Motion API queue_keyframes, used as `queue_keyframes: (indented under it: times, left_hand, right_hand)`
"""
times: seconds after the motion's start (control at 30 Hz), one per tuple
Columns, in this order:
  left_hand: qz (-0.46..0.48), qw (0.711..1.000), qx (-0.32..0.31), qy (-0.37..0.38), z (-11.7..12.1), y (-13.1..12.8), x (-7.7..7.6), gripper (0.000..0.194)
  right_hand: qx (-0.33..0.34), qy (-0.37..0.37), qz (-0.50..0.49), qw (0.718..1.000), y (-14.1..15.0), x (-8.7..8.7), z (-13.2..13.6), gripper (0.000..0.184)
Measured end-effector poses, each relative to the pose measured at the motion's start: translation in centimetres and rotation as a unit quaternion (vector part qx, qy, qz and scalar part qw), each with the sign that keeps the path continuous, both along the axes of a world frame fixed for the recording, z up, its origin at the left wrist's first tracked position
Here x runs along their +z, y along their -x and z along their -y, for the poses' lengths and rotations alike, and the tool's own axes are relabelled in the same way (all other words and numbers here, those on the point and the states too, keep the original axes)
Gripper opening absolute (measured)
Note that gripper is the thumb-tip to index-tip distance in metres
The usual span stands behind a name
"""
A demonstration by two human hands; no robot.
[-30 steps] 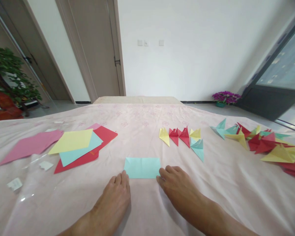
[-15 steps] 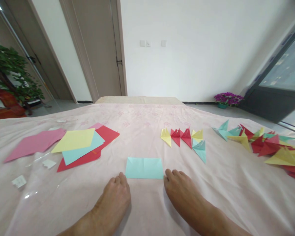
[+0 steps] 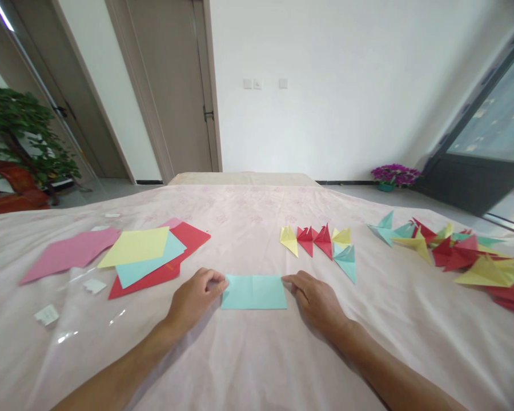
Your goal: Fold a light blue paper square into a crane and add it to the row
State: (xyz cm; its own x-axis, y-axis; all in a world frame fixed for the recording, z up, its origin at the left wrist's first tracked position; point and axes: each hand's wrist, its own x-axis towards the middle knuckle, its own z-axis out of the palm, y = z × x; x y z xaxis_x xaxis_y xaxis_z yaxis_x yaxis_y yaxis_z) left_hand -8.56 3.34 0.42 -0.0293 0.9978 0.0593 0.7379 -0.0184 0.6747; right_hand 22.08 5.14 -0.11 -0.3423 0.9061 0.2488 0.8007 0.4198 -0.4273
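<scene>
A light blue sheet of paper, folded into a rectangle with a faint upright crease at its middle, lies flat in front of me. My left hand has thumb and index finger pinched at the sheet's far left corner. At the far right corner, my right hand rests with its index finger touching the edge and the other fingers curled under. The right thumb is mostly hidden. Beyond the sheet, to the right, stands a row of small folded paper cranes in yellow, red and blue.
Loose square sheets, with a yellow sheet on top and a pink sheet beside, lie to the left. Near them are white paper scraps. A heap of folded cranes sits far right on the pink tablecloth.
Both hands have moved from the near corners of the blue sheet to its far corners. The left fingers now pinch a corner. The sheet lies in nearly the same place.
</scene>
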Motion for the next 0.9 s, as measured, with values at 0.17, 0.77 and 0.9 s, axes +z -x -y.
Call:
queue_keyframes:
  times: [0.17,0.77,0.9]
  left_hand:
    - [-0.008,0.999,-0.005,-0.045,0.6,-1.0,-0.7,0.011]
    - [0.069,0.894,-0.204,-0.393,2.8,-1.2,-0.9,0.017]
    - [0.199,0.923,-0.132,-0.303,2.4,-0.5,-1.1,0.016]
  right_hand:
    - [0.011,-0.005,-0.003,1.000,0.1,0.0,0.2,0.040]
    - [0.138,-0.111,-0.157,0.972,0.3,0.5,1.4,0.023]
    - [0.062,0.048,-0.280,0.957,2.4,1.9,2.1,0.013]
